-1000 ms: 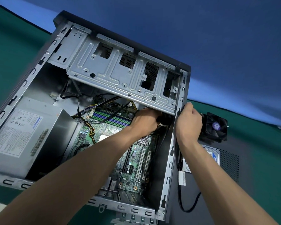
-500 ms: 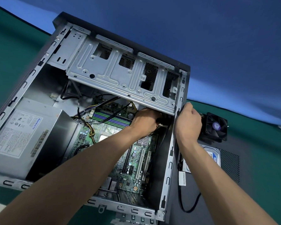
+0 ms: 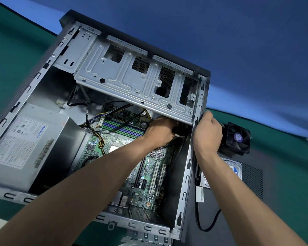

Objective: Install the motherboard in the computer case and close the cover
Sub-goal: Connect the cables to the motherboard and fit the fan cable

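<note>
Labels: the power supply [image 3: 28, 148] carries a white sticker with a blue brand word, too small to read, plus a barcode strip along its side; a white tag [image 3: 199, 194] hangs on the black cable [image 3: 207, 224] outside the case; the cooler fan [image 3: 237, 137] has a purple hub sticker; the hard drive [image 3: 234, 172] shows a blue-and-white label, unreadable
Motherboard: green motherboard [image 3: 149, 167] lies flat on the floor of the open computer case [image 3: 187, 173], under the drive cage [image 3: 137, 82], with purple and green memory slots at its far end
Left hand: left hand [image 3: 160, 132] reaches deep inside beneath the cage edge, fingers curled around a dark cable bundle with a white tie; exactly what it grips is partly hidden
Right hand: right hand [image 3: 207, 134] is curled over the case's right metal rim, holding it
Surface: green mat [image 3: 292, 192]; a dark perforated side cover [image 3: 252, 181] lies beneath the hard drive; blue backdrop behind
Edges and room: fan and drive sit just beside the case's right wall; open mat lies further right
</note>
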